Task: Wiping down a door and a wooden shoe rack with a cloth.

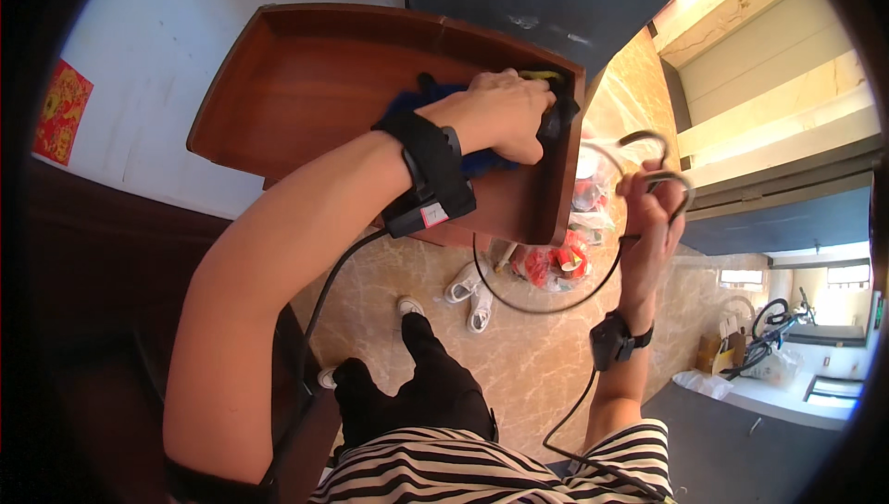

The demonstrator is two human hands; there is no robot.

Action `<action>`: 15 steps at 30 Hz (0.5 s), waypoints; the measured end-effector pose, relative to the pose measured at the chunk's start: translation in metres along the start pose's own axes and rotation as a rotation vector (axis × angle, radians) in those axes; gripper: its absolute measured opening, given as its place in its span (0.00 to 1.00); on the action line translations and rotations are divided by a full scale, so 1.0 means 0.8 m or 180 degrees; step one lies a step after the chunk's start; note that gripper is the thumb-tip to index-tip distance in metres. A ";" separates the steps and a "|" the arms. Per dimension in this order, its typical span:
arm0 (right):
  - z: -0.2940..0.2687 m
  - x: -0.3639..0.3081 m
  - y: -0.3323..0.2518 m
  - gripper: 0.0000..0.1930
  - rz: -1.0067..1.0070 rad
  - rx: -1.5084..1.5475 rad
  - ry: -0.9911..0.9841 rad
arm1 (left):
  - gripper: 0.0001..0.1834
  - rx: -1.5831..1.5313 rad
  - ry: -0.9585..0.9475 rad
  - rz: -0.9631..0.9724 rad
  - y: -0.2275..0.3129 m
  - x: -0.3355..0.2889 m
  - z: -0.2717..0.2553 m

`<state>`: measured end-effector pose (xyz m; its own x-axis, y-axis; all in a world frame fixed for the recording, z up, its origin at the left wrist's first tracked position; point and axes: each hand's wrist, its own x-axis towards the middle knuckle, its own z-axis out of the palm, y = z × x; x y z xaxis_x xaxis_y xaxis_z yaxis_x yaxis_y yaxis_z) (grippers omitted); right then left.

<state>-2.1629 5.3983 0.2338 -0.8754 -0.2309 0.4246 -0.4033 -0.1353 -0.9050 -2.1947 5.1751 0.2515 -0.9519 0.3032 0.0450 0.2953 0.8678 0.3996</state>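
A: Starting at the left of the reddish-brown wooden shelf tray (306,78): its floor there is bare polished wood inside a raised rim. Nothing stored in that half that I can see.

B: And moving right along it?

A: The left hand (500,115), with a black strap and small device at the wrist, is curled down in the tray's far right corner, closed over a bunched blue cloth (435,101). A black item with a touch of yellow (554,97) is jammed against the tray's right wall, just past the knuckles. I can't tell exactly what it is.

B: So the step in hand?

A: I'd judge it's working at that corner, pressing or gathering the cloth. The hand is gripping, not flat.

B: Right of the tray?

A: The right hand (648,217) is raised just off the tray's right edge, fingers closed round a looped thin dark cable (662,166). One strand sags in a long curve below the tray, toward the left arm.

B: Next move?

A: My guess: keep that loop clear of the tray's edge while the left hand settles the cloth.

B: Any other containers?

A: Below the tray's right corner, on the marbled floor, a clear plastic bag of red packets (556,263); just left of it, a pair of white shoes (470,293).
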 end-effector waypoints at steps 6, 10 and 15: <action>0.037 -0.078 0.011 0.27 0.1046 0.0074 0.0123 | 0.20 0.0247 0.0090 -0.0060 -0.002 -0.011 0.017; 0.059 -0.096 0.017 0.30 0.0667 0.0162 -0.0131 | 0.20 0.0105 0.0079 0.0123 -0.006 -0.021 0.013; 0.074 -0.091 0.015 0.22 0.0598 -0.0150 0.0293 | 0.20 -0.0025 0.0041 0.0684 -0.002 -0.070 0.020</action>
<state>-2.0881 5.3565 0.1934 -0.9562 -0.1587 0.2461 -0.2408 -0.0525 -0.9692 -2.1406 5.1630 0.2341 -0.8681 0.4758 0.1415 0.4909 0.7808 0.3866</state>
